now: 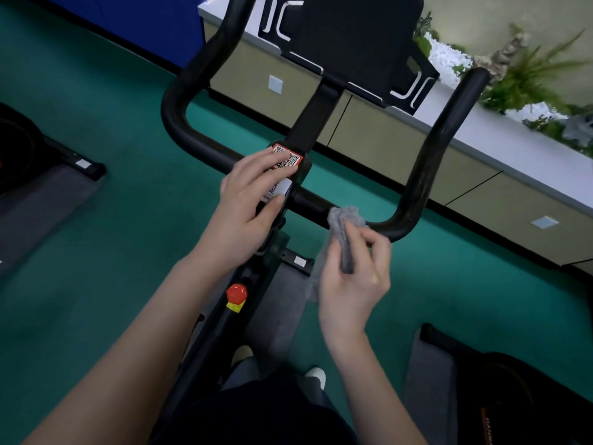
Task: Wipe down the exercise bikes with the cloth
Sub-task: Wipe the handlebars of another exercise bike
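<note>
Pinching a crumpled grey cloth [345, 234] in my right hand [351, 285] against the black curved metal handlebar [414, 187] (left hand [248, 210] rests flat on the stem).

A dark top [256, 419], grey trousers [243, 370] and pale shoes [317, 376] are worn; both forearms [144, 332] are bare down to the left hand [247, 203] and right hand [353, 281].

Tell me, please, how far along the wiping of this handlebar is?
Done: nothing shows as finished; no stretch looks plainly cleaner. In hand: the right hand pinches a cloth against the handlebar just right of the stem, which the left hand rests on. Left: probably the right upright, which looks streaked, and the left curve.
</note>
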Tool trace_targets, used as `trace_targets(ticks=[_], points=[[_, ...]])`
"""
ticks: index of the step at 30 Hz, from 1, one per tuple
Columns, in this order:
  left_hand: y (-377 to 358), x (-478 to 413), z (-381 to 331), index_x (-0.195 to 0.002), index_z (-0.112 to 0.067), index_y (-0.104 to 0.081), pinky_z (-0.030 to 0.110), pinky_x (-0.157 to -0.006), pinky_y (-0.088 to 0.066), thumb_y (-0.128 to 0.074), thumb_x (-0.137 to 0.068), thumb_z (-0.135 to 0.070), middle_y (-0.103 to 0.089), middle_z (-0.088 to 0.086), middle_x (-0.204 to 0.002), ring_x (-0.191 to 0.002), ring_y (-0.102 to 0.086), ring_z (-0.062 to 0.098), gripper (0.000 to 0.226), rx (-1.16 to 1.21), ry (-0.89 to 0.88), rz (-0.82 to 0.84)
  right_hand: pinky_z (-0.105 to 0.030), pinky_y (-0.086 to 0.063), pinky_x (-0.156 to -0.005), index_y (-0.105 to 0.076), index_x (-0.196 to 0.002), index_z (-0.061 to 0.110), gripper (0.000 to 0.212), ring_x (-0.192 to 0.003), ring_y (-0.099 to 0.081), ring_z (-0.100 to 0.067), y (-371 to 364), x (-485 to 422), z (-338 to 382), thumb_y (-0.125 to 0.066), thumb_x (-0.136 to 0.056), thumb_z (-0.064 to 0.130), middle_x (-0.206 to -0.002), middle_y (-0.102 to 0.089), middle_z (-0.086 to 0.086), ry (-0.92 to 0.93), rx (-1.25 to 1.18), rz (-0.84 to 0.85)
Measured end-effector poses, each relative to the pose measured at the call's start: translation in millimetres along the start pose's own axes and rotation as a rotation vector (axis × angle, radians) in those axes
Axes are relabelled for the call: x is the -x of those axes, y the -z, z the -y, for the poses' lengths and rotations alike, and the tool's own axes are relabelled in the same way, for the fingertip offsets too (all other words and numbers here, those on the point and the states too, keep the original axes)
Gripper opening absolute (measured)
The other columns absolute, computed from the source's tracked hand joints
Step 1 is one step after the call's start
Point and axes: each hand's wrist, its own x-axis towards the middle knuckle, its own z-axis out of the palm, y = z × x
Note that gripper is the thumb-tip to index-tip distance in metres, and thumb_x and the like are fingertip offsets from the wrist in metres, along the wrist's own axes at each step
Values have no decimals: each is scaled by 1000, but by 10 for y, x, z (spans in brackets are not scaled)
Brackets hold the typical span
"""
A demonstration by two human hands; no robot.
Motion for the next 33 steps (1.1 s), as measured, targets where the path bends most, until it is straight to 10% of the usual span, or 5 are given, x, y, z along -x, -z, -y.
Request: trace_targets(ticks=[5,14,21,26,33], points=[[-13,1,4,-129,-16,-56,40,-113,-22,-49,-91,-15,-46,-6,-141,-137,-30,10,39,-27,-13,-7,-8,-44,-78,-72,-94,13,14,-85,-60,1,81,256,92,-68,-82,7,-89,-64,4,-320,-182,101],[-14,-10,3,-129,-17,-55,37,-112,-22,-50,-90,-14,-46,-6,-140,-137,-29,9,39,-65,-26,-8,-33,-52,-81,-66,-86,11,17,-84,-66,-18,-552,55,247,-56,-91,-1,-88,-71,-8,-1132,-788,101],[-6,-18,21,-130,-17,-54,38,-112,-23,-48,-91,-16,-46,-5,-141,-138,-29,11,39,-88,-42,6,-44,-49,-96,-65,-98,-1,12,-98,-63,-32,-534,17,374,-54,-92,-2,-108,-67,-24,-1305,-1001,54],[1,-10,2,-131,-16,-54,34,-113,-19,-47,-92,-16,-45,-6,-142,-138,-28,9,39,-79,-34,16,-20,-52,-48,-57,-78,-1,20,-52,-61,-9,-154,-123,200,-46,-92,-9,-56,-65,1,-1313,-941,9],[-74,0,-183,-125,-11,-57,38,-111,-21,-54,-91,-19,-51,1,-136,-136,-35,18,35,-323,-146,-31,-21,-47,-43,-58,-79,2,17,-48,-58,-10,80,-159,88,-52,-94,0,-56,-62,0,-1308,-915,29]])
